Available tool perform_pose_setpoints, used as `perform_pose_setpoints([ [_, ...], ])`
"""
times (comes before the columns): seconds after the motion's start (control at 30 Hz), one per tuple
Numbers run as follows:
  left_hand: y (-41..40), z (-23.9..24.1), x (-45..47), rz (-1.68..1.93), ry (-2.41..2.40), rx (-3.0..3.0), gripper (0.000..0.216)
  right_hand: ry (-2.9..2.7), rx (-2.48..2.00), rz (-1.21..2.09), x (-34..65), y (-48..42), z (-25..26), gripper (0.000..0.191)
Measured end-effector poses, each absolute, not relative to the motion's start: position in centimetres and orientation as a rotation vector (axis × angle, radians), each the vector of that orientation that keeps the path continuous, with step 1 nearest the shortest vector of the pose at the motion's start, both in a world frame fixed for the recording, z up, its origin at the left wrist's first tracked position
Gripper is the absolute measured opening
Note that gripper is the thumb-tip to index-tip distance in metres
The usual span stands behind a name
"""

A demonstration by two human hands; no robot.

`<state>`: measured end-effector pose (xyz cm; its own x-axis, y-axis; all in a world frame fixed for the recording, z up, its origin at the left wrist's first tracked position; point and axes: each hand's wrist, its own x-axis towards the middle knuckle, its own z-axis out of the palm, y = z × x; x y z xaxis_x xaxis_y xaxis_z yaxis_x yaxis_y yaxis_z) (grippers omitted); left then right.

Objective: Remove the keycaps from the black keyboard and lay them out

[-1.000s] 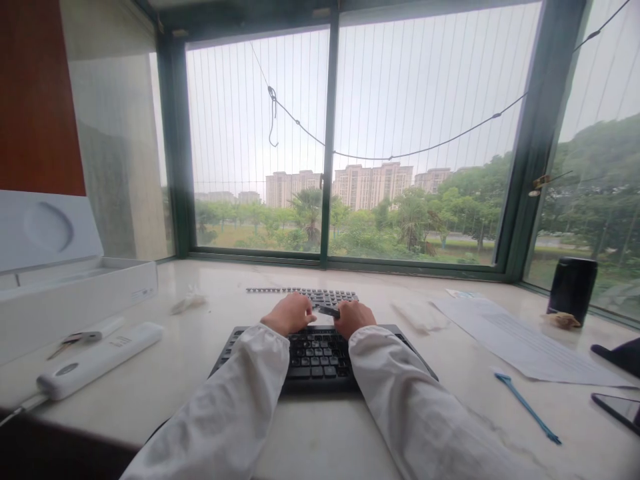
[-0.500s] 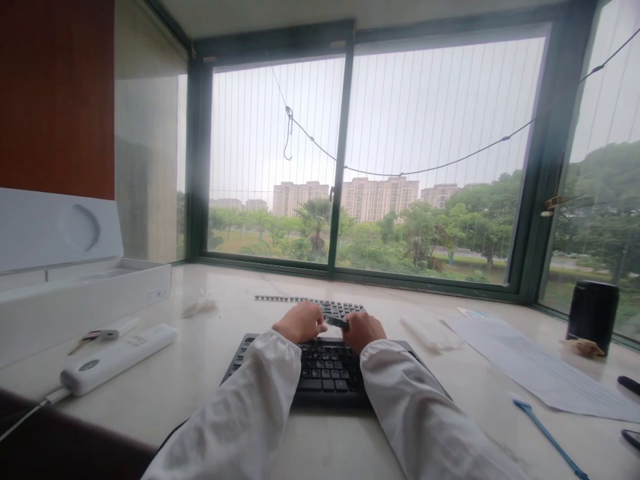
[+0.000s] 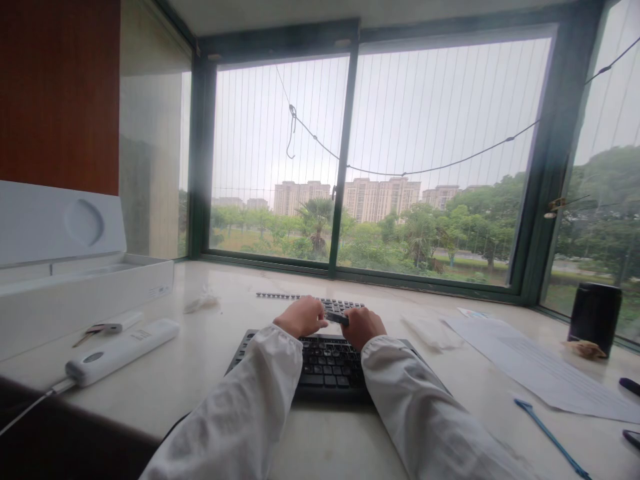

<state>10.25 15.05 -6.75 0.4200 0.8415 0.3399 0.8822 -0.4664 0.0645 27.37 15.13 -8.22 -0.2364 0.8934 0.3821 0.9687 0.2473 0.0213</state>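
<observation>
A black keyboard lies on the pale marble counter in front of me. Both my hands hover over its far edge. My right hand pinches a small dark keycap-like piece between its fingers. My left hand is curled, its fingertips touching the same piece from the left. Just beyond the hands lies a flat grid of dark keycaps.
An open white box and a long white device with a cable lie at left, with keys beside them. Paper sheets, a blue tool and a black cylinder sit at right. Large windows stand behind the counter.
The view has shifted left and slightly up. Both hands stay over the keyboard's far edge around the small dark piece, with little movement.
</observation>
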Motion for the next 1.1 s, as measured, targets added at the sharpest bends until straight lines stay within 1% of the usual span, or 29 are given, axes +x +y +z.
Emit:
perform_pose_setpoints([
  [0.33,14.5,-6.33,10.36,-0.482,-1.629,-2.526,0.026,-2.248,-1.71,-0.338,27.14,14.81,-8.2,0.028],
  [0.6,14.52,-6.28,10.35,-0.443,-1.594,-2.525,0.029,-2.246,-1.673,-0.348,27.23,14.99,-8.53,0.027],
  [0.83,14.52,-6.15,10.38,-0.431,-1.616,-2.516,0.026,-2.238,-1.674,-0.329,27.1,14.74,-8.54,0.026],
  [1.1,14.42,-5.89,10.09,-0.401,-1.57,-2.543,0.029,-2.25,-1.659,-0.31,27.15,14.83,-8.62,0.028],
])
